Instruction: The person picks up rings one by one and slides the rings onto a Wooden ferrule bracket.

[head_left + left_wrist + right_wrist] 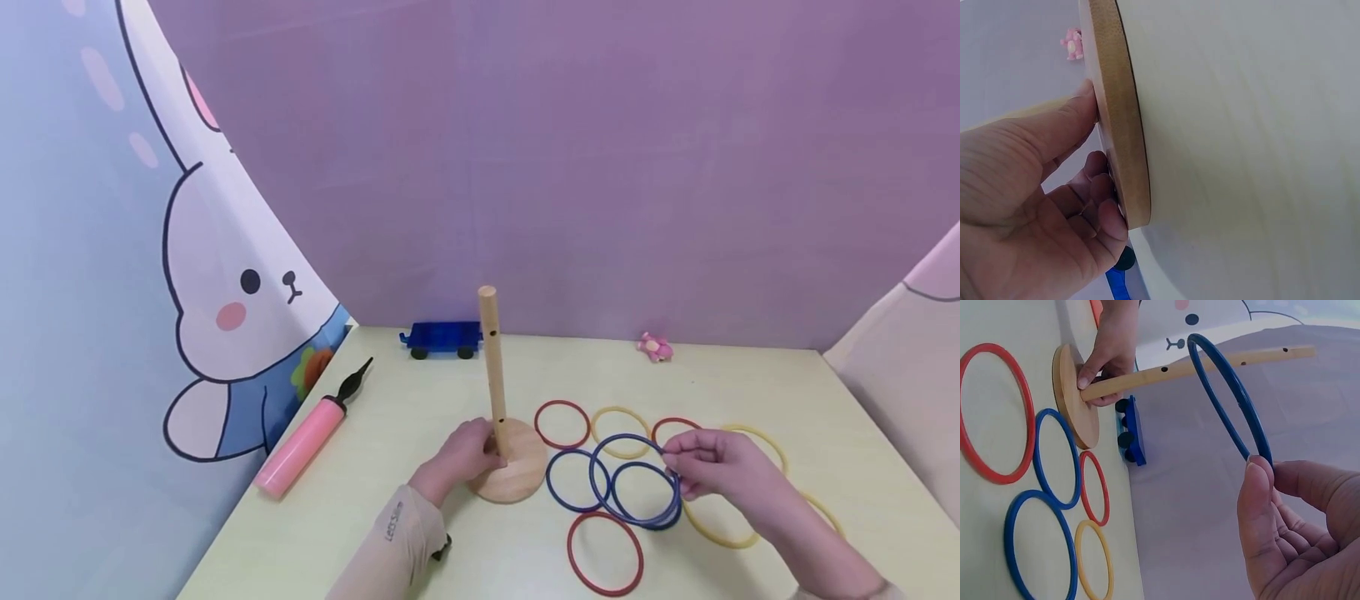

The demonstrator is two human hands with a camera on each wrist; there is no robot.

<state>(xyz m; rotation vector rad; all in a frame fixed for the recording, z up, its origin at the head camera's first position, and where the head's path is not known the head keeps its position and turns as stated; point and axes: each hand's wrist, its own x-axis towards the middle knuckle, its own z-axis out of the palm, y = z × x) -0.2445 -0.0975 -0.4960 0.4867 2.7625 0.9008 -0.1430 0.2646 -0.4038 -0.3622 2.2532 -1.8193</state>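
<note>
A wooden peg stand [492, 358] rises upright from a round base [525, 479] on the table. My left hand [461, 454] holds it at the foot of the post, thumb and fingers on either side; in the left wrist view its fingertips touch the base [1124, 125]. Between thumb and fingers my right hand [723, 467] pinches a blue ring [628, 437]. That ring [1243, 400] is tilted and raised off the table, apart from the post in the head view. Below it lie two other blue rings, one [576, 451] nearer the stand.
Several red and yellow rings lie flat around the blue ones, including a red ring [607, 593] at the front. A pink hand pump [306, 446] is at the left edge. Along the back stand a blue toy wagon [444, 335] and a small pink bear [655, 347].
</note>
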